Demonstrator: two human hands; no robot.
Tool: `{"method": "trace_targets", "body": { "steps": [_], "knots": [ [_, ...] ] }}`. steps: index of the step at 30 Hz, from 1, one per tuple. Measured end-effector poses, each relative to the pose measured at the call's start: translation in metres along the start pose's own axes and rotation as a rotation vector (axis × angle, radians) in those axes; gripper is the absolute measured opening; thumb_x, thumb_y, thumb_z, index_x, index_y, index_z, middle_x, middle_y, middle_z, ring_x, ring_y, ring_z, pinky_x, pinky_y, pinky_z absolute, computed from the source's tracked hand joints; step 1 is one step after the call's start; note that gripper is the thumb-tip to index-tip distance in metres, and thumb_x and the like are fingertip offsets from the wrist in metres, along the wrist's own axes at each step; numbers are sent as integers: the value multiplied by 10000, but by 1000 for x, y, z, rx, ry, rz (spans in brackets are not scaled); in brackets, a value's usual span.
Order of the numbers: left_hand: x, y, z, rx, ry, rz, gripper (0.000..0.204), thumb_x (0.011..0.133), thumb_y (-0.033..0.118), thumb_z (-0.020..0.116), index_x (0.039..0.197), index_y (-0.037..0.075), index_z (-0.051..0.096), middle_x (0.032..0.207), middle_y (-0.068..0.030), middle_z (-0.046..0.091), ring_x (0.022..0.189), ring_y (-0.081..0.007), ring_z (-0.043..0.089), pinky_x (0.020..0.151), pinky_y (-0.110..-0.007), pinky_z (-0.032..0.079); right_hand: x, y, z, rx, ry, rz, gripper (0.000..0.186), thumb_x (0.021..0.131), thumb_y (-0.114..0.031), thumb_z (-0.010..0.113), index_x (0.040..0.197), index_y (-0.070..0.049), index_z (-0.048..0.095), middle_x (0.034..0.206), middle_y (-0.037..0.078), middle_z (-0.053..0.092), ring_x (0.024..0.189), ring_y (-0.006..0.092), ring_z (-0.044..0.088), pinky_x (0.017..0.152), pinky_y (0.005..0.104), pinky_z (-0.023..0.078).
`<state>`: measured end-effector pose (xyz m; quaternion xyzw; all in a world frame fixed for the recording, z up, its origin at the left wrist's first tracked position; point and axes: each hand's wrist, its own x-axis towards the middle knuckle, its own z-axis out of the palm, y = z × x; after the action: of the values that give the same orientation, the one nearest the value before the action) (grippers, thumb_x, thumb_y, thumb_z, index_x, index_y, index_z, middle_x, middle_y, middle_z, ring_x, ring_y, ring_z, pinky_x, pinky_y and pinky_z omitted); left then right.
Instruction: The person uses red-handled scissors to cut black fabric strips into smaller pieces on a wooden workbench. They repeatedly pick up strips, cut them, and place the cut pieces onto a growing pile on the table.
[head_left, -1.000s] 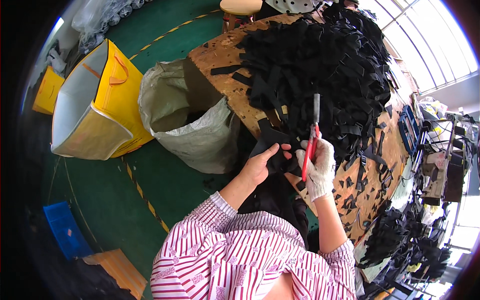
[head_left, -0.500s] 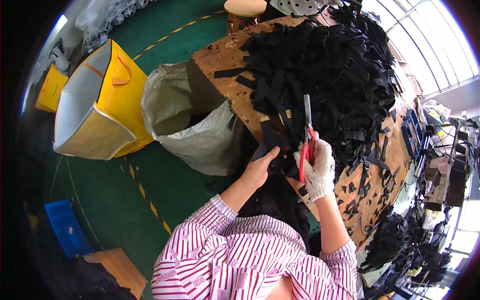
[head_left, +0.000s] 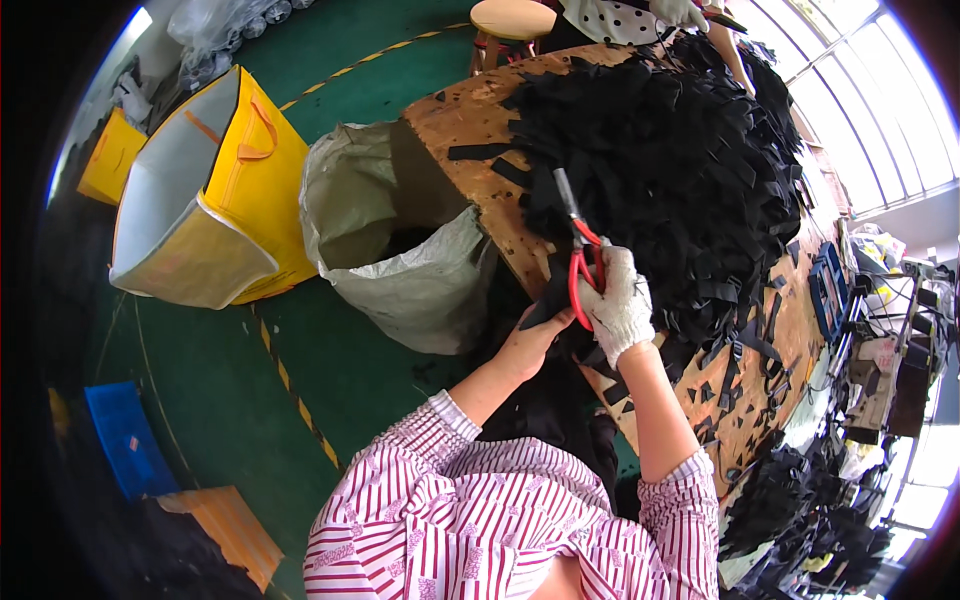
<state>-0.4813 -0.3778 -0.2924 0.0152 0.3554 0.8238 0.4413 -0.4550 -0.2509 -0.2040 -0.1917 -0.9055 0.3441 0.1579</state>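
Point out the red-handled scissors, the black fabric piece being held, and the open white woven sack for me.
Red-handled scissors (head_left: 577,275): head view, on the red handle loop.
Black fabric piece (head_left: 553,297): head view, on its middle, above the bare left hand.
Open white woven sack (head_left: 425,290): head view, on its front outer wall.

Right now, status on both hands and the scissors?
Right hand, gloved, grips red-handled scissors. Left hand, bare, holds black fabric piece. Black strip pile crowds the blades.

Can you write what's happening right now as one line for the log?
left hand: holds black fabric strip | right hand: gloved, grips red-handled scissors | beside: white sack, black strip pile
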Motion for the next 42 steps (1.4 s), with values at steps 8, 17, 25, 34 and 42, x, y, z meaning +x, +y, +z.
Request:
{"method": "trace_targets", "body": {
  "steps": [8, 17, 25, 34, 42],
  "knots": [
    [-7, 9, -5, -244, -19, -204, 226, 873, 72, 602, 1083, -10, 601, 1018, -49, 645, 1039, -168, 567, 959, -293, 411, -12, 18, -14, 305, 268, 167, 438, 762, -78, 719, 1099, -5, 448, 881, 48, 533, 765, 108, 513, 713, 248, 448],
    [-18, 20, 42, 59, -96, 100, 393, 896, 156, 602, 1249, 17, 496, 1173, -27, 546, 1059, -94, 502, 944, -242, 380, -53, -10, -31, 636, 371, 176, 427, 786, 3, 675, 1120, -34, 412, 932, 48, 534, 813, 97, 540, 746, 233, 456],
    [15, 50, 91, 364, -271, 227, 324, 921, 156, 560, 1209, 18, 505, 1117, -27, 565, 1011, -96, 530, 889, -243, 418, -93, 8, -63, 741, 529, 180, 451, 804, -13, 652, 1164, -57, 383, 979, 98, 594, 859, 137, 584, 773, 264, 486],
    [22, 38, 215, 384, -760, 353, 110, 920, 44, 520, 1028, 33, 531, 925, -34, 593, 868, -97, 561, 800, -246, 450, -158, 20, -114, 774, 931, 403, 144, 852, -9, 520, 993, -33, 501, 841, 22, 500, 538, 67, 477, 427, 168, 400],
    [9, -23, 171, 752, -765, 559, 146, 922, 29, 494, 1066, 38, 476, 890, -33, 523, 807, -131, 567, 780, -273, 440, -220, 29, -128, 686, 925, 415, 293, 803, -6, 595, 1055, -53, 453, 838, 30, 516, 571, 65, 503, 439, 180, 429]
  ]
}}
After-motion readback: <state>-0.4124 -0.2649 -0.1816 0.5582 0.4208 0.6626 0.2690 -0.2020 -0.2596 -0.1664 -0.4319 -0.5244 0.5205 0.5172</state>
